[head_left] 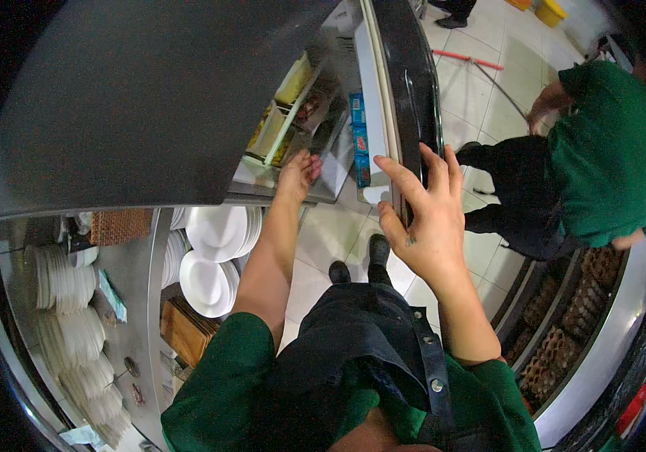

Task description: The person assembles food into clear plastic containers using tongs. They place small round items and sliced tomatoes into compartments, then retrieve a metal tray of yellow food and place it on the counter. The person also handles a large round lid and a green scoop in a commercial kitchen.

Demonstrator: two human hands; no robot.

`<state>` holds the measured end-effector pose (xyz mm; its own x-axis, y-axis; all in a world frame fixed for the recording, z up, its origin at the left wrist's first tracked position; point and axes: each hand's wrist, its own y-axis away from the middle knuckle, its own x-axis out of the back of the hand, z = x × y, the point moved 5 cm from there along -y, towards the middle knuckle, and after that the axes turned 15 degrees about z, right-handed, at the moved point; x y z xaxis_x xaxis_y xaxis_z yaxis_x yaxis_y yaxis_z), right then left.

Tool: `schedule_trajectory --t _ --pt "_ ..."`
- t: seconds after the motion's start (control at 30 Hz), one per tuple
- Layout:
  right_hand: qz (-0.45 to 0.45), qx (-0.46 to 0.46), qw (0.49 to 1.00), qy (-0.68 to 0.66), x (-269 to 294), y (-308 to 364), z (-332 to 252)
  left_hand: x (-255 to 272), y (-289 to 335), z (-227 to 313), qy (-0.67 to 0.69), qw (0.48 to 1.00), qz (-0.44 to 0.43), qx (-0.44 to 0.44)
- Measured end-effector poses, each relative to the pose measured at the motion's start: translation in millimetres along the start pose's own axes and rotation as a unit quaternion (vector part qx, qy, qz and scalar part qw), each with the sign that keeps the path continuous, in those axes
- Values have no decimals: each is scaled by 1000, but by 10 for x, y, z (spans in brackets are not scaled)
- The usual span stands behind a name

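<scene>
My left hand [299, 175] reaches in at the front of an open refrigerator, its fingers loosely bent and nothing visible in them. Just beyond it are white-rimmed food containers [269, 139] with yellow and brownish contents. My right hand [434, 218] grips the edge of the black refrigerator door [418, 83], its fingers spread across the edge. Several small blue packs [361, 139] sit in a row along the inner side of that door. The dark top [127, 105] of the refrigerator hides part of its inside.
Stacked white plates [217, 235] and wooden boards [187, 330] fill shelves at left, with more plates [74, 331] on the counter. At right a person in green [613, 154] bends over, holding a long-handled red floor tool [468, 60]. Trays of brown, bumpy items [557, 354] line the lower right.
</scene>
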<state>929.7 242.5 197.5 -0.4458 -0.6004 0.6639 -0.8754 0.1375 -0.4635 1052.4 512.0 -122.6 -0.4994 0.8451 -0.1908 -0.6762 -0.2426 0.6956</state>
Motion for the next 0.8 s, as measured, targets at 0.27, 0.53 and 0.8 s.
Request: schedule_trajectory --t 0.27,0.53,0.8 --pt "-4 -4 1000 3 91 -89 108 50 -380 -422 -113 992 10 57" --pt "-22 -5 1000 4 164 -207 137 -76 -965 -472 -90 993 62 43" --pt "23 41 998 -30 196 -275 291 -520 -2233 -176 69 998 2 -10"
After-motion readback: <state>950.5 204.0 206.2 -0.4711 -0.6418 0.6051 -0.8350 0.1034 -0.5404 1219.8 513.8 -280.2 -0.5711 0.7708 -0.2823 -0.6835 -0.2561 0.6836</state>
